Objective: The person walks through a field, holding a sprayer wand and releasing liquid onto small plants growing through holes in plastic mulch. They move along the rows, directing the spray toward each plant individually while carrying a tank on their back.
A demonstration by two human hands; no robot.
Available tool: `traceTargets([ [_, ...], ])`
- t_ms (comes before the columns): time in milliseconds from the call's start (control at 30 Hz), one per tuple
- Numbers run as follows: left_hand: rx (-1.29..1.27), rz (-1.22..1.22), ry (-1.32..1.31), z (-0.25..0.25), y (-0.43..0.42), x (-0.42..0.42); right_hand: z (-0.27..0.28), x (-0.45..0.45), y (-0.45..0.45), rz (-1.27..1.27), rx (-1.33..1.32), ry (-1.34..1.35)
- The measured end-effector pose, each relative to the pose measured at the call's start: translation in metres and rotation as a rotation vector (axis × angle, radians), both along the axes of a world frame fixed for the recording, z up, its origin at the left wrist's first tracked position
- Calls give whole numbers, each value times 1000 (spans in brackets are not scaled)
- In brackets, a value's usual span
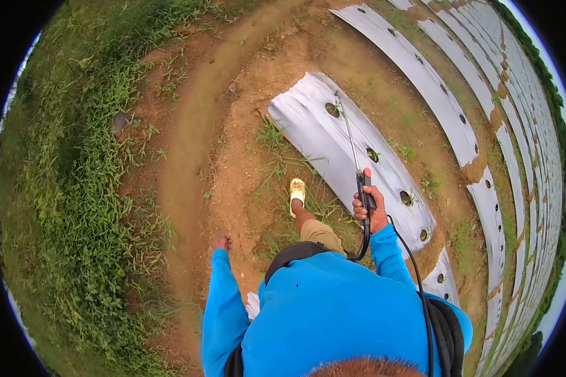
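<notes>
My right hand (373, 212) is wrapped around the black handle of a sprayer wand (353, 143). A red part tops the handle, and the thin metal lance slants up and forward over a plastic-covered bed (358, 135). From the handle's lower end a black hose (365, 237) curves down toward my waist. Holes with small green plants (407, 198) line the silvery sheet. My left hand (222, 242) hangs low at my side over bare soil, fingers curled in, with nothing visible in them.
More silver-covered beds (415, 63) run in rows to the right, with soil and weeds between them. Dense grass and weeds (56, 207) border the brown dirt path (192, 151) on the left. My foot in a light shoe (297, 190) stands beside the nearest bed.
</notes>
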State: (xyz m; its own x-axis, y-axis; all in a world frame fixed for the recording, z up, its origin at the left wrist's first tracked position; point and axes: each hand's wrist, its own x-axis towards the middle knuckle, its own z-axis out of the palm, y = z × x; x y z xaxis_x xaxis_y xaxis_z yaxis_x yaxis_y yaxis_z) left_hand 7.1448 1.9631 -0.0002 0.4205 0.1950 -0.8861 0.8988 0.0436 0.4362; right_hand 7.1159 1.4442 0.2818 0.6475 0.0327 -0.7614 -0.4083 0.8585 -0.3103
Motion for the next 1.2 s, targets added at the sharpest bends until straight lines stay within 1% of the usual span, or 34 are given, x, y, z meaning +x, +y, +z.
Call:
traceTargets([
  [33, 13, -11, -22, -6, -15, 23, -7, 36, -12, -11, 13, -22],
  [67, 17, -42, 75, -12, -35, 41, -13, 65, -22, -16, -2, -23],
  [100, 38, -76, 216, -9, -38, 23, -18, 70, -22, -25, -1, 20],
  [133, 53, -100, 338, -2, -45, 18, -10, 89, -26, -93, 74, 52],
  [200, 176, -404, 372, 22, -72, 45, -8, 126, -46, -103, 96, 45],
  [233, 173, -368, 131, -37, -49, 41, -8, 140, -52, -98, 117, 61],
  [267, 152, -339, -123, -66, -40, 47, -7, 156, -59, -96, 99, 71],
  [300, 120, -325, -360, -34, -63, 73, -7, 170, -64, -98, 103, 72],
  [333, 224, -517, -284, -60, -45, 85, -5, 185, -68, -119, 61, 78],
  [367, 241, -545, -182, -58, -46, 109, -7, 201, -71, -142, 20, 84],
  [433, 211, -493, 4, -25, -67, 171, -11, 234, -77, -170, -1, 103],
  [500, 148, -351, 170, -1, -84, 236, -14, 263, -83, -214, -34, 121],
  [600, 91, -255, 288, 13, -103, 326, -10, 312, -87, -258, -157, 127],
  [633, 76, -271, 291, 4, -108, 353, -13, 329, -91, -272, -173, 132],
  [700, -61, -183, 301, -5, -106, 406, -18, 356, -95, -316, -180, 130],
  [733, -23, -214, 332, -3, -121, 439, -13, 371, -97, -319, -181, 127],
  [767, -36, -237, 328, -28, -125, 475, -11, 385, -100, -343, -184, 156],
  [800, -28, -336, 325, -74, -107, 496, -6, 399, -93, -386, -185, 172],
  [833, -37, -430, 311, -94, -106, 519, 6, 419, -94, -423, -200, 175],
  [900, -10, -514, 159, -49, -165, 589, 25, 453, -99, -453, -181, 149],
  [933, -16, -541, 160, -44, -181, 626, 32, 468, -102, -495, -158, 146],
  [1000, -186, -480, 44, -42, -204, 691, 45, 492, -108, -561, -111, 127],
  [1033, -193, -519, 41, -32, -217, 722, 50, 506, -112, -600, -115, 122],
  [1100, -233, -501, 119, 2, -245, 782, 58, 531, -119, -574, -152, 118],
  [1133, -237, -538, 115, 14, -257, 805, 63, 545, -124, -579, -168, 137],
  [1200, -329, -409, 60, 34, -272, 839, 59, 571, -137, -583, -211, 116],
])
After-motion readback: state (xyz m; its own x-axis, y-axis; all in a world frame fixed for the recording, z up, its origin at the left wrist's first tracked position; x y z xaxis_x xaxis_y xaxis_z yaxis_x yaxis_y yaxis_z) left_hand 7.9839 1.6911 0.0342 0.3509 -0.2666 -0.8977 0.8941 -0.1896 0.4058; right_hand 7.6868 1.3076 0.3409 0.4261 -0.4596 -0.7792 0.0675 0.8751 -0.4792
